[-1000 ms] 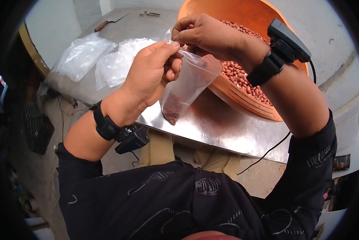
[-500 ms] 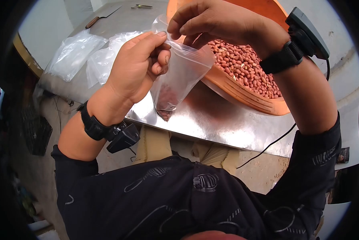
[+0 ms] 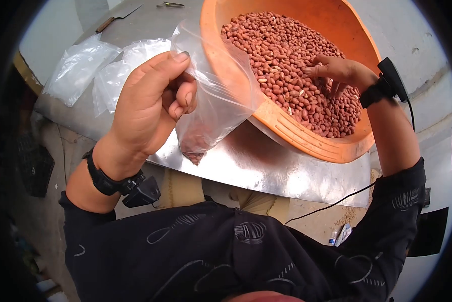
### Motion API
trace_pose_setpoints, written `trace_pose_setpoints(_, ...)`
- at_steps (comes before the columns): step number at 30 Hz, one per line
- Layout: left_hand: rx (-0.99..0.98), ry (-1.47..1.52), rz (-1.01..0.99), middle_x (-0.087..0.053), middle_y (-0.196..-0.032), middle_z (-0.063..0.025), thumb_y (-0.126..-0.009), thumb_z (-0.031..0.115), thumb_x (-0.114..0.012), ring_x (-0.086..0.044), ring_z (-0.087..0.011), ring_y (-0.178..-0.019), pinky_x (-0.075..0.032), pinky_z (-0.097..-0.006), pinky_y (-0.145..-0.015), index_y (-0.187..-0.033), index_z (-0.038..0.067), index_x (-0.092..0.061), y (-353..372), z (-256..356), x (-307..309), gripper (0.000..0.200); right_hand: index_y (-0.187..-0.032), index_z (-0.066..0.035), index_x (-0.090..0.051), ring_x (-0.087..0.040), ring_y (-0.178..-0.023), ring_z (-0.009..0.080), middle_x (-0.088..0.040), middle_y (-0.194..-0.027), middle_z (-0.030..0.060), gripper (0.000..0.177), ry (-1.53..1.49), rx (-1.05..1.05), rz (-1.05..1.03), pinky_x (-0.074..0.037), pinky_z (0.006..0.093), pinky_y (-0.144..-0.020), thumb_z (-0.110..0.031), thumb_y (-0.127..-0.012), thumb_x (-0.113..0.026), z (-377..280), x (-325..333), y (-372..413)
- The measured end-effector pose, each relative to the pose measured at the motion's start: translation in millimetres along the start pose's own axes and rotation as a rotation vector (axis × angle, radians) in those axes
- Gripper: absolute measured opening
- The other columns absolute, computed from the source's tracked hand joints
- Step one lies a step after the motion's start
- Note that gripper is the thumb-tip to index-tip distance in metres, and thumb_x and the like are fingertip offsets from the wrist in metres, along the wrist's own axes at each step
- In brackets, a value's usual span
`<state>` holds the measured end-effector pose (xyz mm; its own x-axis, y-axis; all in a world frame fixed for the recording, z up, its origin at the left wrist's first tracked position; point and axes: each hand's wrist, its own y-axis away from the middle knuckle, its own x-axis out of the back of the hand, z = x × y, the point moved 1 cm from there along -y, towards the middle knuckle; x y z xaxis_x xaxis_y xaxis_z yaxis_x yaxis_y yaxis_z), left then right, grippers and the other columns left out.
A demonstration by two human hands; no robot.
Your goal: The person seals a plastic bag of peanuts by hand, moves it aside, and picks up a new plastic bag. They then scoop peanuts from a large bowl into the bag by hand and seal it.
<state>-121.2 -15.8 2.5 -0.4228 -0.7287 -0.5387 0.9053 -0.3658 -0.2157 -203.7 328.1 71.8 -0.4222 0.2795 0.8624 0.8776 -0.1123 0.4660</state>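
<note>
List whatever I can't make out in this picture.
All in the head view:
Right hand: its palm, hidden by the hand itself.
Held bag: the number of nuts inside, blurred by creased plastic.
Orange basin: part of its far rim, cut off by the top edge.
Flat bags: their number, overlapping under glare.

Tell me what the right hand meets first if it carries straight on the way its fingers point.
Likely the reddish nuts in the orange tub; the right hand may already touch them, though depth is unclear.
</note>
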Motion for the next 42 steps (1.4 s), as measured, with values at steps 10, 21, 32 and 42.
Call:
trace_pose_setpoints(10, 0.006, -0.012, -0.029, -0.053, -0.062, -0.0040, -0.092, 0.021, -0.050, -0.041, -0.0093, -0.052, -0.035, -0.0210, -0.051, -0.079, 0.002, -0.053, -2.8, -5.2, -3.0, 0.023, -0.133, -0.006, -0.041, -0.057, -0.100, 0.0380, -0.059, -0.110, 0.0243, 0.063, 0.268, 0.622, 0.240, -0.045, 0.0421, -0.088, -0.038, -0.083, -0.062, -88.6, -62.7, -12.0)
trace_pose_setpoints(21, 0.030, -0.188, 0.018, -0.049, -0.059, -0.0009, -0.094, 0.022, -0.046, -0.036, -0.0066, -0.048, -0.033, -0.0234, -0.053, -0.079, 0.007, -0.050, 2.0, 8.6, -4.9, 0.021, -0.091, -0.004, -0.059, -0.045, -0.052, 0.0046, -0.050, -0.065, -0.0038, 0.012, -0.162, 0.672, 0.235, -0.037, 0.0203, -0.046, -0.014, -0.086, -0.057, -91.9, -27.4, -4.4)
trace_pose_setpoints(32, 0.028, -0.113, 0.018, -0.050, -0.062, -0.0006, -0.093, 0.020, -0.048, -0.037, -0.0066, -0.050, -0.033, -0.0229, -0.052, -0.078, 0.006, -0.051, -0.8, 3.4, -10.1, 0.021, -0.098, -0.001, -0.059, -0.046, -0.048, 0.0093, -0.050, -0.061, 0.0014, 0.017, -0.515, 0.750, -0.191, -0.035, 0.0214, -0.040, -0.016, -0.089, -0.056, -182.9, -43.7, 74.5)
trace_pose_setpoints(42, -0.007, -0.059, 0.029, -0.049, -0.062, 0.0001, -0.092, 0.020, -0.049, -0.038, -0.0067, -0.051, -0.034, -0.0236, -0.054, -0.076, 0.007, -0.051, 2.2, 3.8, -3.0, 0.021, -0.103, -0.004, -0.062, -0.054, -0.062, 0.0058, -0.058, -0.078, 0.0002, 0.020, -0.364, 0.854, -0.012, -0.044, 0.0201, -0.053, -0.017, -0.088, -0.058, -176.6, -71.2, 59.8)
